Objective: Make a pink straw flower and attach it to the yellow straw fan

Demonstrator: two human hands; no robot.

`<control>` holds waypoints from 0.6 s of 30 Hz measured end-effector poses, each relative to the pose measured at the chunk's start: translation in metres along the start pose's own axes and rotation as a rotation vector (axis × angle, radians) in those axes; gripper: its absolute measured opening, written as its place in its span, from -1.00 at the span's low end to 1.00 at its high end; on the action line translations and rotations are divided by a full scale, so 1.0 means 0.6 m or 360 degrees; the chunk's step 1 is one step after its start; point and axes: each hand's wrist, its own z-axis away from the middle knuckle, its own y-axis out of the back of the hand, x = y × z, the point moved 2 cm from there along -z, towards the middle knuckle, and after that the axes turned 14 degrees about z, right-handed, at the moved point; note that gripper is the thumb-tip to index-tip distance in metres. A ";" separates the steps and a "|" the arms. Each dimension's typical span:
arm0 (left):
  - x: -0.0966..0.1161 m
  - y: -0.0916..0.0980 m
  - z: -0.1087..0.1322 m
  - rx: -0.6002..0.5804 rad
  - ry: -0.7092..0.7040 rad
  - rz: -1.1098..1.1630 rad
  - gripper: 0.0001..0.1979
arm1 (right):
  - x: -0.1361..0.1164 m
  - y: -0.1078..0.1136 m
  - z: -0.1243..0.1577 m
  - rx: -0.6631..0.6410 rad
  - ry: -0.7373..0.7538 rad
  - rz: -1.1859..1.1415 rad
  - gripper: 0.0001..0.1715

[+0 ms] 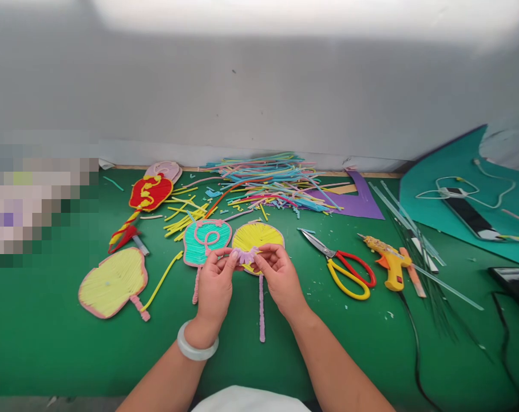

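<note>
Both hands pinch the ends of a small lilac scalloped piece of pipe cleaner (246, 256). My left hand (216, 280), with a pale bangle on its wrist, grips its left end; my right hand (280, 274) has the right end between thumb and fingers. Just behind them lies a round yellow fan (259, 233) with a lilac handle, partly covered by the hands. A turquoise fan (205, 237) edged in pink rests left of it, its handle running beside my left hand. Farther left lies a pale yellow fan (113, 283) with a pink handle.
Red-and-yellow scissors (347, 269) and a yellow glue gun (390, 263) lie on the right, near clear glue sticks (413, 229). A pipe-cleaner heap (268, 183) spreads along the back. A red fan (151, 192) lies back left; a phone (469, 217) sits far right.
</note>
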 end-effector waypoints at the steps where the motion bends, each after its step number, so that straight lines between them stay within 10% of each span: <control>1: 0.000 -0.001 0.000 -0.0012 0.0003 -0.0010 -0.64 | 0.000 0.000 0.000 0.0013 0.0016 0.0017 -0.57; 18: 0.005 -0.011 0.004 -0.0111 -0.0073 -0.0151 -0.74 | 0.000 0.005 0.001 0.0144 0.0207 0.0281 -0.75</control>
